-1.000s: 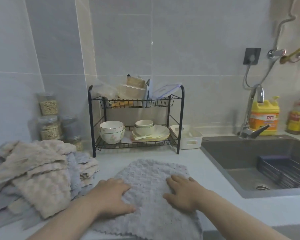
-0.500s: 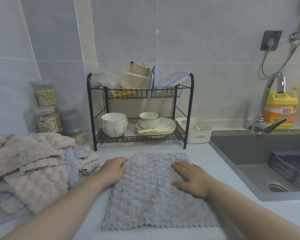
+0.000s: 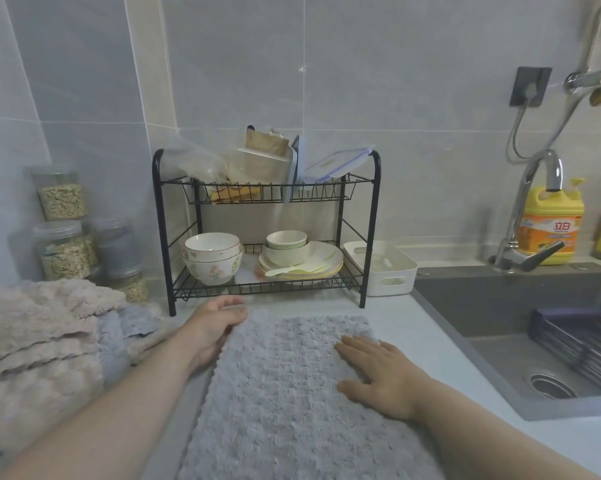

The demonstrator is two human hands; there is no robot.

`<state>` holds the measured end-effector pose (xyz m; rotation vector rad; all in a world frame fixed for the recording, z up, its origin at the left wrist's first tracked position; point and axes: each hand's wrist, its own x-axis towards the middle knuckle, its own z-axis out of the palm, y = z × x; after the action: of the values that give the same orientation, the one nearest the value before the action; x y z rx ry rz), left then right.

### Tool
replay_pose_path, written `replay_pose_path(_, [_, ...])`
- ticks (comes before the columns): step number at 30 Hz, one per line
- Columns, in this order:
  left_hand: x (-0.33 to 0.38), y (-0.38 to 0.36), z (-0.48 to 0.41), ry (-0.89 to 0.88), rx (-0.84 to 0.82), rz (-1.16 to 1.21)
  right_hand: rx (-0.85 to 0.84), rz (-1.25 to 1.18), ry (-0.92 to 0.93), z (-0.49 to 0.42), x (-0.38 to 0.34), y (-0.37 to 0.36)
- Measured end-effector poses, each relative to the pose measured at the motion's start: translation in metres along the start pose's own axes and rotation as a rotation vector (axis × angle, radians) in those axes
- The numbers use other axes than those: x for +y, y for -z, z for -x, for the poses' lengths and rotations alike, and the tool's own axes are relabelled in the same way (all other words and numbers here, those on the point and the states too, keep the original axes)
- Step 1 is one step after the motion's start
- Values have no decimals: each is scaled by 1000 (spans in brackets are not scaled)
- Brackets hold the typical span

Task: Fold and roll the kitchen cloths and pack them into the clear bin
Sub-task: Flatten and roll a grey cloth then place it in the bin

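A grey fluffy cloth [image 3: 285, 386] lies spread flat on the white counter [image 3: 441, 344] in front of me. My left hand [image 3: 211, 329] is at the cloth's far-left corner, its fingers curled around the edge there. My right hand [image 3: 382, 372] rests palm down on the right side of the cloth, fingers spread and holding nothing. A heap of beige and grey cloths [image 3: 46, 344] lies at the left, touching my left forearm. I cannot pick out the clear bin for certain.
A black two-tier wire rack [image 3: 368, 237] with bowls, plates and clear plastic containers stands just behind the cloth. A white handled tub [image 3: 392, 275] sits beside it. Grain jars [image 3: 63, 247] stand at the back left. The dark sink [image 3: 520, 313], tap and yellow detergent bottle [image 3: 551, 226] are at the right.
My left hand has slid off the cloth's surface up to its far-left corner and curled around the edge. My right hand stays flat on the cloth. The view has moved closer.
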<state>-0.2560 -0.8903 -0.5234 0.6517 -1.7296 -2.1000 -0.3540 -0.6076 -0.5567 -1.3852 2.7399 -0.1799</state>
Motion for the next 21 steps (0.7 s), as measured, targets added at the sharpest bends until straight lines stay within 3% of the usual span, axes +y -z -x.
replay_pose_path(2, [-9,-4,-6,-79,140,-48,16,-18,13,1,0,0])
replay_pose_path(4, [-20,-2,-6,-197,253,-255,60,-104,25,2,2,-1])
replay_pose_path(8, [-33,3,-12,-238,244,-545,333,-503,-189,-8,10,10])
replay_pose_path(10, [-33,1,-20,-236,230,-603,386,-400,-309,-28,25,17])
replay_pose_path(13, [-39,3,-30,-234,212,-714,239,-251,-411,-55,41,20])
replay_pose_path(16, [-42,4,-37,-213,162,-870,183,-152,-389,-70,43,18])
replay_pose_path(19, [-36,0,-40,-170,127,-1096,250,-170,-324,-72,43,17])
replay_pose_path(21, [-31,-4,-39,-141,135,-1124,326,-231,-324,-67,43,19])
